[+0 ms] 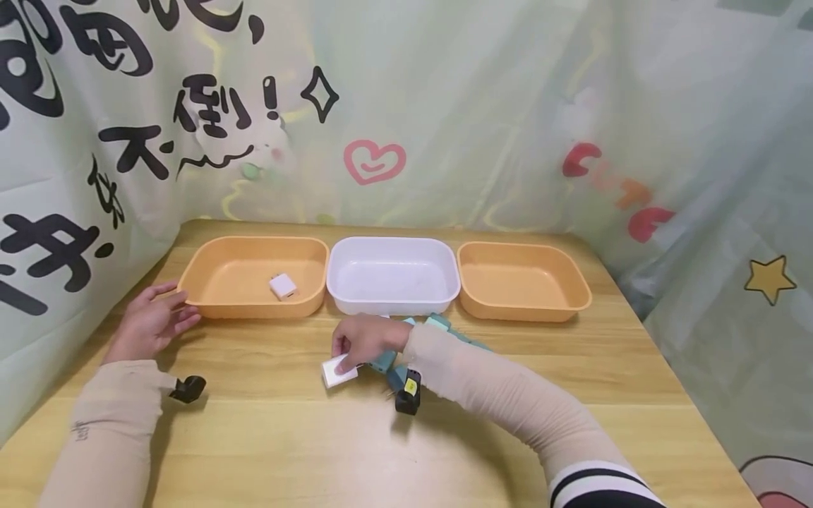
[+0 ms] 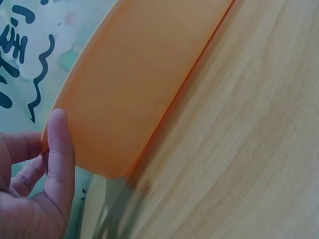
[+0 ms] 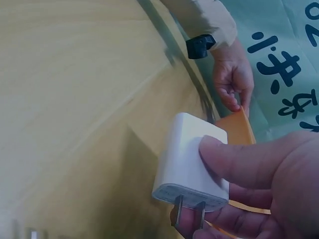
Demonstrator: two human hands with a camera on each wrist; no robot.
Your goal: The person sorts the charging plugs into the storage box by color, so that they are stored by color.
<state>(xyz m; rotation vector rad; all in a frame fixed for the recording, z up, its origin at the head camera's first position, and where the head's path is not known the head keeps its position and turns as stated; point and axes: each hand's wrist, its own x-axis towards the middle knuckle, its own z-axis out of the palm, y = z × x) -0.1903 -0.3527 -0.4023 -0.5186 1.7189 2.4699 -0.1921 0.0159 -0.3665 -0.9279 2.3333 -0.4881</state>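
Your right hand [image 1: 368, 339] pinches a white charger [image 1: 332, 374] over the tabletop [image 1: 286, 444]; your left hand [image 1: 149, 323] pinches the rim of the left orange tray [image 1: 248, 310]. A white block [image 1: 282, 286] lies inside; a white tray [image 1: 381, 308] stands just beside.

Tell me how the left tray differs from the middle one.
The left tray is orange, while the middle tray is white. The left tray holds a small pale block; the middle tray shows nothing inside. The left hand touches the left tray's corner but not the middle tray. Both are open-topped, with rounded corners, and stand on the wooden table.
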